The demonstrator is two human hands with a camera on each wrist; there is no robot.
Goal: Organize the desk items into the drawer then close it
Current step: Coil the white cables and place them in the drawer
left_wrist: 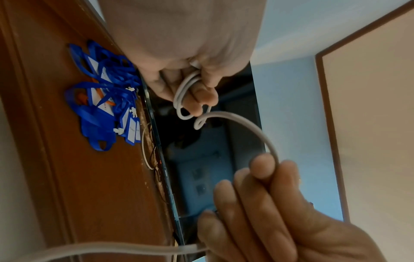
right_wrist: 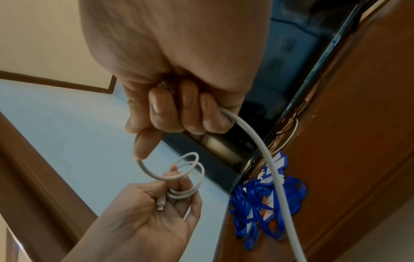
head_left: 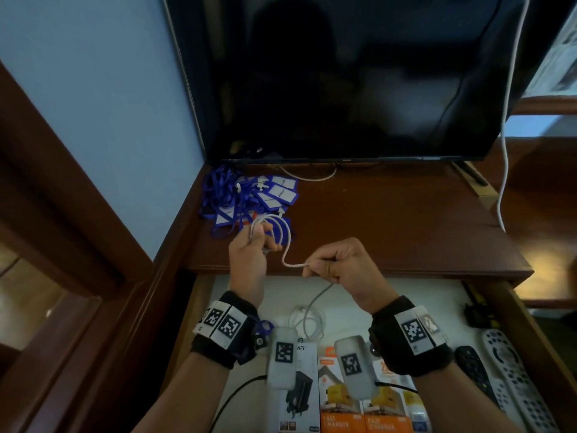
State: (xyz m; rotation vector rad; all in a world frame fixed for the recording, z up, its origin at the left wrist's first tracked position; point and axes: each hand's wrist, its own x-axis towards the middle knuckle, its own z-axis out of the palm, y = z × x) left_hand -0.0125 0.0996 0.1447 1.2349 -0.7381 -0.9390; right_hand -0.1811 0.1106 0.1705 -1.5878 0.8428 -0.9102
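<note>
Pale blue wall point(head_left: 93, 104), dark wooden trim point(head_left: 46, 170)

Bare desk top point(head_left: 390, 220) lies open at one o'clock. Blue lanyards point(head_left: 246, 198) crowd eleven (monitor point(head_left: 343, 79) walls twelve).

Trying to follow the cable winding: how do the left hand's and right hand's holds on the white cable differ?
The left hand holds several wound loops of the white cable, with a connector lying in its palm; the right hand grips one straight run. The left hand's fingers are loosely curled through the coil; the right hand is a tight fist. Slack trails from the right hand down into the drawer. Both hold the same cable above the open drawer.
</note>
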